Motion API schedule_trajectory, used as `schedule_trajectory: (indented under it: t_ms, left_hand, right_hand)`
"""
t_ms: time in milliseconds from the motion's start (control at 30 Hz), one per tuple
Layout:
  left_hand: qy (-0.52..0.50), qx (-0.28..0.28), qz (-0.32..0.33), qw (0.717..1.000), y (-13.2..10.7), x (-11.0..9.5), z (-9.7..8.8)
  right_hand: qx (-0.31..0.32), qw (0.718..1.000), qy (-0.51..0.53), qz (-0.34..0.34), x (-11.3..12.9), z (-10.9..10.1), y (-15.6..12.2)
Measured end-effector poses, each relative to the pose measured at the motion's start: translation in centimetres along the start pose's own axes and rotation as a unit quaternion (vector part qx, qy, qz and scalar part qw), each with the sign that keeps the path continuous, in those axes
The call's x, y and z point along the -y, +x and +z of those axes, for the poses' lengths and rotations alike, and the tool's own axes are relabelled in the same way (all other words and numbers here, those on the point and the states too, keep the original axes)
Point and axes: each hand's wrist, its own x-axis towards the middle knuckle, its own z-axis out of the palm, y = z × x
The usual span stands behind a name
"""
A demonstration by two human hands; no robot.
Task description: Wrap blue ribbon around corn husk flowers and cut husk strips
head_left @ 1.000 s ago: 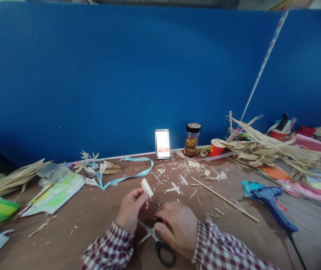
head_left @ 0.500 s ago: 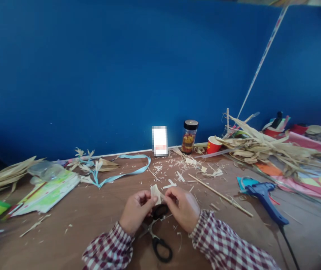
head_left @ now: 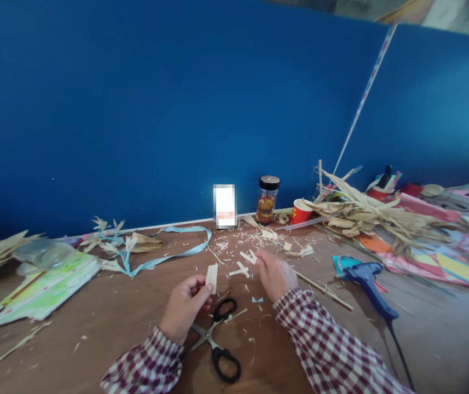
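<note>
My left hand [head_left: 185,306] pinches a small pale husk strip [head_left: 212,277] upright between thumb and fingers, above the brown table [head_left: 106,328]. My right hand [head_left: 273,273] reaches forward over the table, its fingertips closed on a small pale husk scrap [head_left: 249,256] among the cuttings. Black-handled scissors [head_left: 218,339] lie flat on the table between my wrists, untouched. Both sleeves are red-and-white check.
A blue glue gun [head_left: 368,280] lies to the right with its cord trailing toward me. A thin wooden stick [head_left: 324,290], a husk pile [head_left: 374,216], a red cup [head_left: 301,210] and a jar [head_left: 267,200] stand behind. A light-blue ribbon [head_left: 177,251] and paper sheets [head_left: 41,290] lie left.
My right hand left the scissors, met the left hand at the strip, then moved forward to the cuttings. The left hand kept the strip and stayed near the scissors.
</note>
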Motion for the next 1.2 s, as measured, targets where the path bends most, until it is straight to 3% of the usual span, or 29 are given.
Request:
schedule_trajectory:
  t_ms: [100, 233, 367, 467, 567, 733, 900, 1033, 1200]
  left_hand:
    - [-0.006, 0.009, 0.013, 1.000, -0.1, 0.0, 0.1]
    - [0.005, 0.043, 0.007, 0.999, -0.5, -0.1, 0.3]
    - [0.022, 0.076, 0.008, 0.997, -0.8, -0.2, 0.4]
    - [0.035, 0.092, 0.010, 0.995, -0.8, -0.3, 0.6]
    - [0.027, 0.082, 0.012, 0.996, -0.8, -0.6, 0.7]
    - [-0.018, 0.059, 0.074, 0.995, -0.9, -0.9, 0.7]
    - [0.025, 0.045, 0.106, 0.993, -0.8, -0.1, 0.6]
    - [0.051, 0.001, 0.112, 0.992, -0.8, 0.0, 0.7]
    - [0.021, -0.005, 0.077, 0.997, -0.8, 0.0, 1.0]
  right_hand:
    - [-0.022, 0.992, 0.121, -0.012, 0.6, 0.4, -0.3]
    - [0.044, 0.952, 0.288, -0.089, 1.8, 0.7, -1.3]
    - [0.120, 0.928, 0.286, -0.205, 2.6, 0.7, -2.3]
    - [0.138, 0.924, 0.277, -0.225, 2.6, 0.8, -2.4]
    - [0.138, 0.921, 0.314, -0.185, 2.5, 1.2, -2.2]
    - [0.113, 0.914, 0.386, -0.043, 2.5, 2.0, -2.2]
    - [0.134, 0.885, 0.445, -0.020, 2.6, 2.4, -2.6]
    - [0.152, 0.862, 0.484, -0.003, 3.0, 2.1, -2.7]
    - [0.158, 0.831, 0.530, 0.059, 3.1, 2.3, -2.4]
